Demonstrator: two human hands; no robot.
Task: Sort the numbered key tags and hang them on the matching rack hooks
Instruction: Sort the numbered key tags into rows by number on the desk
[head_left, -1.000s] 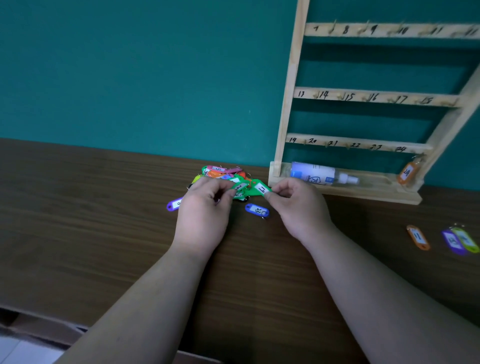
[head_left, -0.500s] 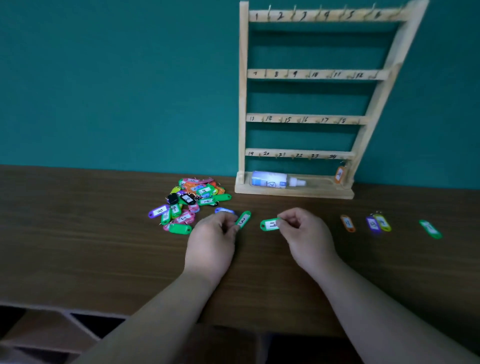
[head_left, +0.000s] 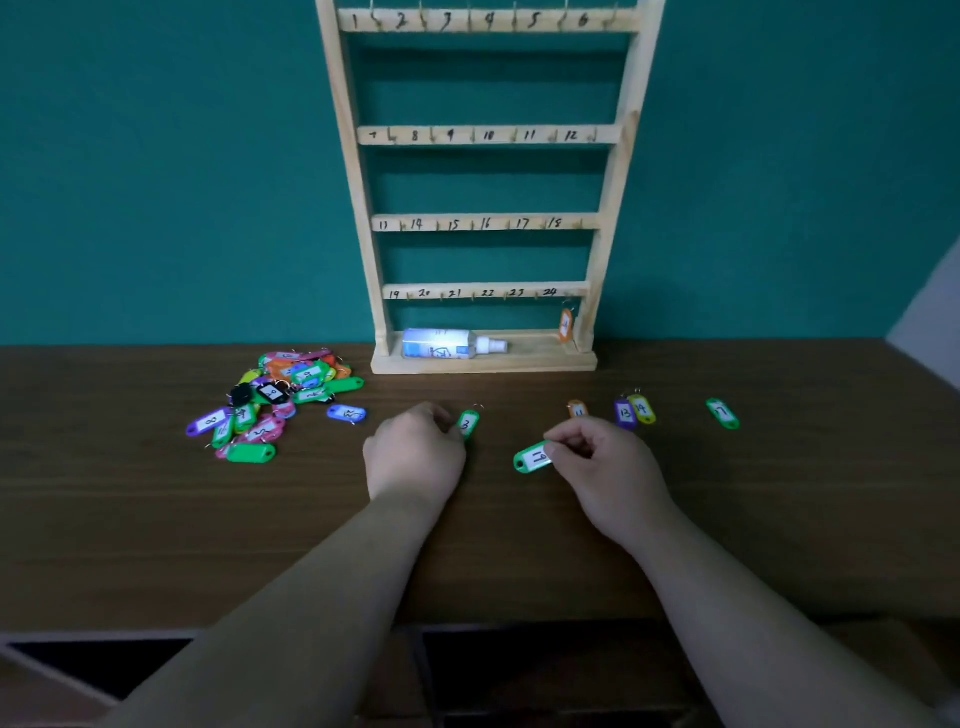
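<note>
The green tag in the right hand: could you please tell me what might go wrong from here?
The green tag pinched by the right hand seems to read 19; handwritten digits may be misread, sending it to a wrong hook on the rack.
The bottle lies on the rack's base under hooks 19 to 21, so a tag hung there may catch on it.
The loose orange tag lies just beyond that hand and could get nudged.

Teal wall (head_left: 156, 182); dark wooden table (head_left: 156, 519) — dim.
</note>
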